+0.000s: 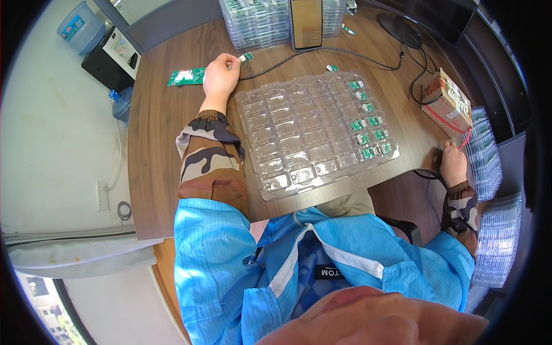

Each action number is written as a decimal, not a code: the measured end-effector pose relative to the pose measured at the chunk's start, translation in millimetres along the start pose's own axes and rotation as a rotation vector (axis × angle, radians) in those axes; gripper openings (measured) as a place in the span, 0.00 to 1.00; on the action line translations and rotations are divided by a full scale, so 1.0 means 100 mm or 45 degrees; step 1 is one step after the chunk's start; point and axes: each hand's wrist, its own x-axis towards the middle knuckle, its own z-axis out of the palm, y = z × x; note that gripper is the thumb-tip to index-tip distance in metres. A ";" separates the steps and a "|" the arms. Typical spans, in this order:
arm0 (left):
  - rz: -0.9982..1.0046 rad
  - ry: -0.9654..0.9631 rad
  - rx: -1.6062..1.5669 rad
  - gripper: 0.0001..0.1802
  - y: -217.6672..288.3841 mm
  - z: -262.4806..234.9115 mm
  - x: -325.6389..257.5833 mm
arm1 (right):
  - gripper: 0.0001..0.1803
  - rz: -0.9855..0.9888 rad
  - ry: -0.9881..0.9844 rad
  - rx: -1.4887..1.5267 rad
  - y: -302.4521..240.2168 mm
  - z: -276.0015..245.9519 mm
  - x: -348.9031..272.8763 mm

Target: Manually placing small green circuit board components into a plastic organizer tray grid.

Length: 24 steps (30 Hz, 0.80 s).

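My left hand (220, 76) reaches to the far left of the table, thumb and fingers pinched on a small green circuit board (247, 56). Just left of that wrist lies a larger green circuit board (179, 78) with a white and red patch. In front of me is a clear plastic tray (299, 138) with many pockets. Several small green boards (368, 107) sit in its right-hand columns, the other pockets are bare. At the right table edge my right hand (453, 165) is closed on a thin red cord (466, 138) beside a cardboard box (445, 106).
Stacked clear trays (253, 26) stand at the back behind a phone (306, 26). A black cable (322, 50) crosses the table toward a monitor stand (399, 29). More tray stacks (497, 241) stand at the right. Loose small boards (332, 68) lie beyond the tray.
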 end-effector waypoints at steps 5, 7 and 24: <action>-0.001 0.001 0.005 0.10 -0.01 0.02 0.01 | 0.09 -0.061 0.010 0.117 0.11 0.04 -0.05; 0.027 0.005 0.011 0.10 -0.01 0.02 0.00 | 0.09 -0.113 0.022 0.151 0.13 0.06 -0.07; 0.066 0.005 0.029 0.10 -0.05 0.03 0.03 | 0.10 0.069 0.162 0.171 -0.18 -0.76 0.15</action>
